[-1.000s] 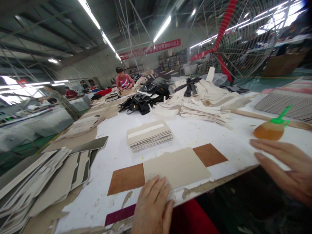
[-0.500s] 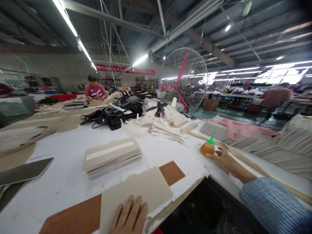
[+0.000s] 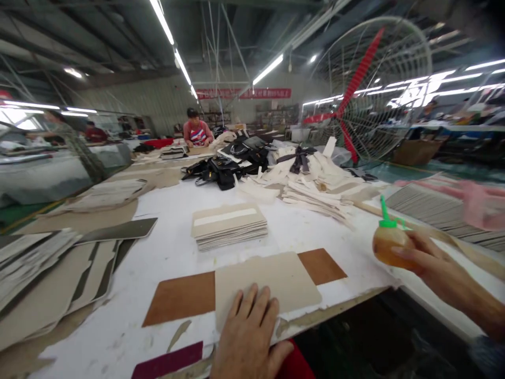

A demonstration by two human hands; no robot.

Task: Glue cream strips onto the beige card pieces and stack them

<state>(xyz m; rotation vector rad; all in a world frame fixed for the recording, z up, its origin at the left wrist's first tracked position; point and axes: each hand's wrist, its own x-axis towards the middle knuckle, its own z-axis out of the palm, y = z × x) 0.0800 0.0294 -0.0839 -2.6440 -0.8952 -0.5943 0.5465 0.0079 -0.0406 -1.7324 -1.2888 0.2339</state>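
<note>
My left hand (image 3: 250, 326) lies flat on a beige board (image 3: 276, 281) at the table's near edge, fingers stretched out. Brown pieces show on both sides of that board, one brown piece (image 3: 183, 297) at its left and a smaller brown patch (image 3: 322, 265) at its right. Over on the right, my right hand (image 3: 430, 255) is wrapped round a squeeze bottle (image 3: 389, 243) of amber liquid with a green cap and spout. The bottle is roughly upright. A stack of beige boards (image 3: 230, 227), the top one bearing a white strip, sits just beyond the board.
Dark and beige panels (image 3: 79, 284) lie at the left. Black strapped pieces (image 3: 221, 171) and pale strips (image 3: 315, 195) are heaped farther back. A large fan (image 3: 366, 95) stands behind the table. Across it sits a person (image 3: 198, 131). A maroon strip (image 3: 168, 361) is near the front edge.
My right hand, earlier reaching beside the bottle, has closed round it and appears to have lifted it. My left hand stays on the board. The view has turned toward the left.
</note>
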